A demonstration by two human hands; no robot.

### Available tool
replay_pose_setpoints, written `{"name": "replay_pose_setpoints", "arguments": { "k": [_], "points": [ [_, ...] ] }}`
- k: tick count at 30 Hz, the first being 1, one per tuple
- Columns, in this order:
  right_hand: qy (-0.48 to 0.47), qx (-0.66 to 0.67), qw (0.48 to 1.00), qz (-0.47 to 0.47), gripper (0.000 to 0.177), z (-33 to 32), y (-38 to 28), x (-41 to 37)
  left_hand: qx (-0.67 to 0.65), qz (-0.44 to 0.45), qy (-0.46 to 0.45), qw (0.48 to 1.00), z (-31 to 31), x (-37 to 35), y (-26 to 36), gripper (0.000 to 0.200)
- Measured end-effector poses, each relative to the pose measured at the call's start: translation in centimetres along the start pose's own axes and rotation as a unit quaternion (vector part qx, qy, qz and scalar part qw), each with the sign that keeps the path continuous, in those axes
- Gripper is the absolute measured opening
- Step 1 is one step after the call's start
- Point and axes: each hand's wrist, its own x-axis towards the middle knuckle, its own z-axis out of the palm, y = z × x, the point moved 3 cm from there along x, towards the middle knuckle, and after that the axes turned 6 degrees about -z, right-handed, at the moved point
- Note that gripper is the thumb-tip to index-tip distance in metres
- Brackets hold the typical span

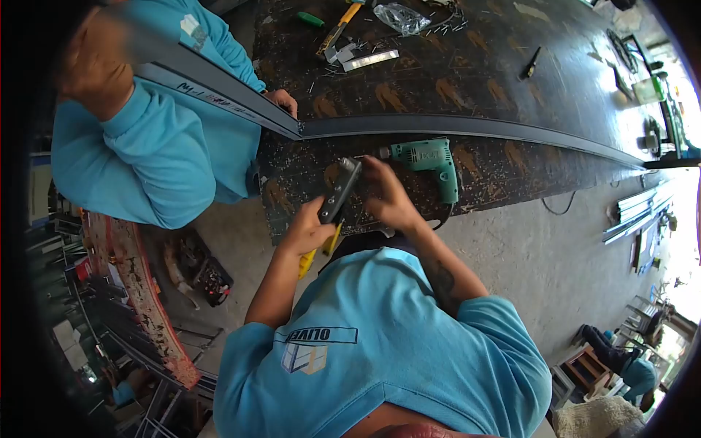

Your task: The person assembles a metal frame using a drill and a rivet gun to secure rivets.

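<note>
My left hand (307, 228) is closed round a dark riveting tool (340, 191) with yellow handles, held tilted over the table's near edge. Close to the tool's metal head is my right hand (391, 196), its fingers bent and slightly blurred; whether they pinch something small is unclear. A green power drill (427, 155) lies on the table just right of my right hand. Beyond both hands, a long dark metal profile (438, 125) runs across the table and meets a second profile (226, 95) at a corner.
A co-worker in a blue shirt (164, 153) stands at the left, hands at the second profile. On the dark table (467, 80) lie a hammer (339, 29), a plastic bag (401, 18), a green-handled tool (310, 19) and metal shavings. Another person (639, 376) bends at the lower right.
</note>
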Motion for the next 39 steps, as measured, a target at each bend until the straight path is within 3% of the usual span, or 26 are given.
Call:
{"name": "replay_pose_setpoints", "arguments": {
  "k": [1, 2, 4, 6, 7, 8, 9, 11, 12, 15, 17, 18, 21, 25, 39],
  "points": [
    [-0.008, 0.205, 0.979, -0.007, 0.092, 2.3, 1.1, -1.1, -0.044, -0.017, -0.013, 0.999, 0.4, 0.6, 0.8, 0.049],
    [-0.04, 0.231, 0.971, 0.057, 0.09, 4.5, 2.2, -2.8, -0.052, 0.007, 0.011, 0.999, 0.9, 1.3, 0.6, 0.047],
    [-0.071, 0.264, 0.955, 0.117, 0.087, 6.4, 2.7, -3.4, -0.128, -0.032, -0.024, 0.991, 1.2, 2.3, 2.6, 0.053],
    [-0.094, 0.336, 0.928, 0.13, 0.075, 5.8, 1.5, -3.1, -0.154, -0.055, -0.057, 0.985, 0.3, 3.0, 3.4, 0.057],
    [-0.078, 0.171, 0.98, 0.064, 0.066, 4.4, 1.9, -3.0, -0.156, -0.062, -0.073, 0.983, -0.2, 3.2, 3.8, 0.061],
    [-0.076, 0.163, 0.973, 0.147, 0.059, 2.8, 4.1, -3.6, -0.157, -0.068, -0.089, 0.981, -0.8, 3.4, 4.0, 0.065],
    [-0.068, 0.029, 0.993, 0.088, 0.06, 1.0, 3.6, -3.3, -0.15, -0.071, -0.091, 0.982, -0.9, 3.9, 3.7, 0.065],
    [-0.058, 0.114, 0.982, 0.138, 0.069, 0.3, 3.2, -3.6, -0.204, -0.118, -0.116, 0.965, 0.6, 5.1, 2.2, 0.069],
    [-0.059, 0.118, 0.981, 0.14, 0.069, 1.0, 2.5, -3.6, -0.223, -0.075, -0.089, 0.968, 1.3, 6.3, 1.7, 0.065],
    [-0.035, 0.225, 0.963, 0.143, 0.085, 3.2, 0.3, -2.6, -0.244, -0.143, 0.003, 0.959, 2.2, 8.1, 0.2, 0.04],
    [0.084, 0.493, 0.847, 0.18, 0.094, 4.4, -0.2, -1.5, -0.235, -0.17, 0.035, 0.956, 1.7, 9.7, -3.8, 0.041],
    [0.07, 0.503, 0.845, 0.164, 0.095, 5.0, 0.3, -0.6, -0.225, -0.2, 0.07, 0.951, 1.3, 10.0, -4.3, 0.045],
    [0.072, 0.51, 0.823, 0.239, 0.09, 6.3, 2.1, 1.4, -0.168, -0.23, 0.118, 0.951, -1.2, 11.0, -5.4, 0.052],
    [0.105, 0.495, 0.825, 0.251, 0.089, 7.7, 3.1, 3.6, -0.11, -0.218, 0.119, 0.963, -3.7, 12.3, -6.8, 0.052],
    [0.07, 0.419, 0.872, 0.241, 0.09, 8.6, 3.3, 4.9, -0.162, -0.204, 0.113, 0.959, -4.7, 12.1, -7.4, 0.052]
  ]
}}
